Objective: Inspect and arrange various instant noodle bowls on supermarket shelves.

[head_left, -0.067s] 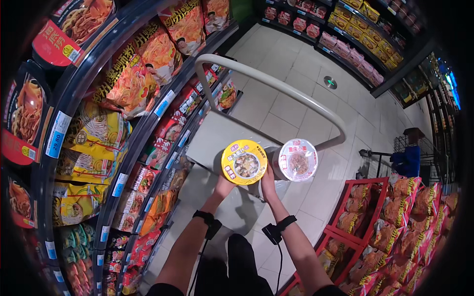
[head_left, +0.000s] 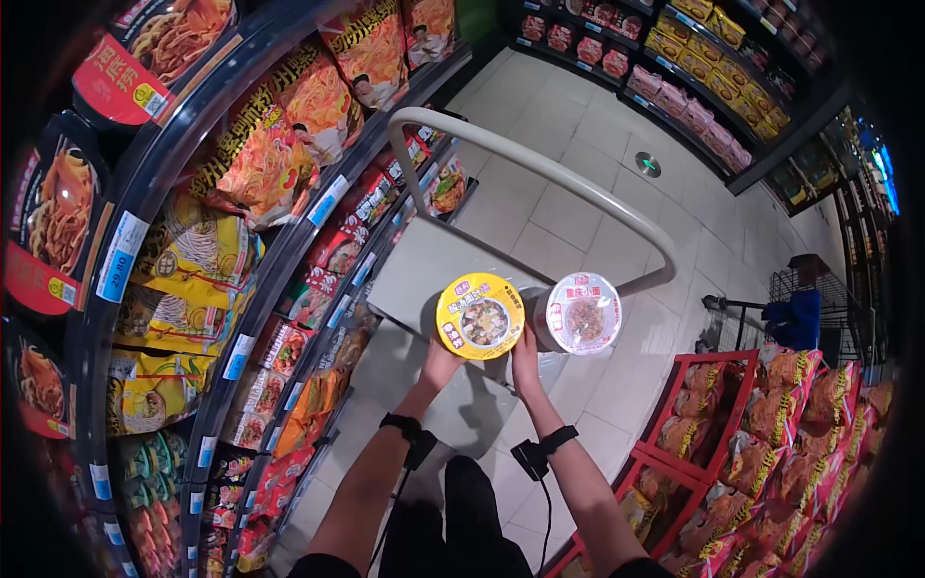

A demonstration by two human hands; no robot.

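A round instant noodle bowl with a yellow lid (head_left: 479, 316) is between my two hands, lid facing up. My left hand (head_left: 440, 366) is closed round its lower left side, the fingers partly under it. Against its right side is my right hand (head_left: 525, 364), in the narrow gap between it and a second noodle bowl with a white and pink lid (head_left: 584, 315). The second bowl leans slightly, right beside my right hand; what supports it is hidden. Below both is a grey flatbed trolley (head_left: 414, 265), with clear plastic wrap on its deck.
The trolley's curved handle (head_left: 540, 164) rises on the far side. Shelves of bagged noodles (head_left: 260, 144) line the left. At the lower right stand red crates (head_left: 689, 424) and stacked noodle packs (head_left: 771, 472). A wire shopping cart (head_left: 814, 308) and more shelves (head_left: 713, 67) are farther off.
The view has shifted a little, so the left shelves sit slightly farther right and lower. Both hands and the two bowls stay nearly in place.
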